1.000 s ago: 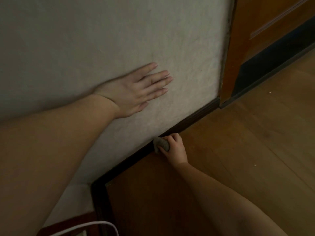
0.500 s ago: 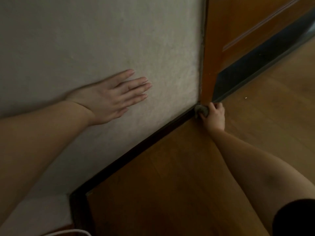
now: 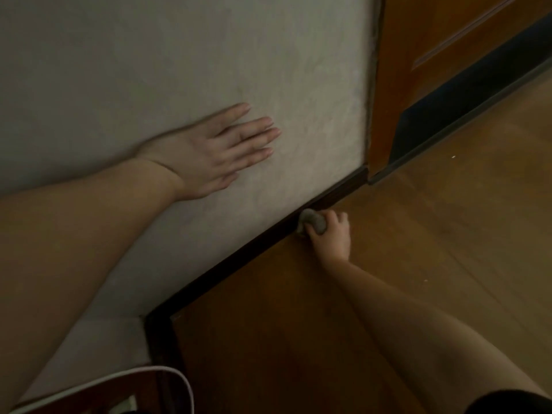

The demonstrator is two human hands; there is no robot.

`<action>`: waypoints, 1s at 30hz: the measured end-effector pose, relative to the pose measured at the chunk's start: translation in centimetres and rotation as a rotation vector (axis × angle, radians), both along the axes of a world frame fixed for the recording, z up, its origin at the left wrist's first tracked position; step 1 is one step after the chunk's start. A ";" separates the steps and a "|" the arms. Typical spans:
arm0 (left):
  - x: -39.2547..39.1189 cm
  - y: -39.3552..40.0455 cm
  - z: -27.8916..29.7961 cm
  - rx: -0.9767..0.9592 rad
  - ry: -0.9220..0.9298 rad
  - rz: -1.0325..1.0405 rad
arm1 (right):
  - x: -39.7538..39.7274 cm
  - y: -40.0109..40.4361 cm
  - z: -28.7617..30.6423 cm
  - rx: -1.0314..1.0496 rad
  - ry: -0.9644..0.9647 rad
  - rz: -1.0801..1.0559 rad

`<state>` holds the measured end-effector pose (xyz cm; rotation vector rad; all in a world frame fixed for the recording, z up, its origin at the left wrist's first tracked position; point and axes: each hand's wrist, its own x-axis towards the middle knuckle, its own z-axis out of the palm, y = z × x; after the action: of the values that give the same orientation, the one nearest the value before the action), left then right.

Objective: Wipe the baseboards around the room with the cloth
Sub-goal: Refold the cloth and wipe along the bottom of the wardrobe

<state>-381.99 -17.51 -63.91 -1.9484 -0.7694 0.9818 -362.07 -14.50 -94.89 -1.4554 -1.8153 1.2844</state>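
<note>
One cloth [image 3: 313,223], one baseboard [image 3: 257,244], two hands [image 3: 330,234]

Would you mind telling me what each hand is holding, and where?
The right hand grips a bunched grey cloth around its wad, against the baseboard. The left hand holds nothing, flat on the wall.

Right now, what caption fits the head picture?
Right hand wipes the baseboard with a cloth; left hand rests on the wall.
</note>
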 end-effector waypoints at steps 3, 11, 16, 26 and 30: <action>-0.2 0.0 0.0 0.009 0.013 -0.017 | -3.8 -5.2 1.3 0.020 0.035 0.156; -0.3 0.0 -0.2 0.027 0.005 -0.020 | -4.9 -2.6 3.5 0.019 -0.005 0.286; -0.6 0.2 -0.3 0.024 -0.031 -0.024 | -0.9 4.5 3.5 0.092 -0.084 0.183; -1.0 0.0 -0.6 0.040 0.001 -0.038 | 5.4 14.7 3.0 -0.001 -0.114 -0.226; -1.3 -0.1 -0.8 0.031 -0.010 -0.030 | 5.6 15.6 3.0 -0.008 -0.155 -0.226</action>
<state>-383.25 -17.59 -64.73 -1.9348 -0.7546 0.9374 -356.46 1.13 -91.86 -1.7501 -1.6824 1.0955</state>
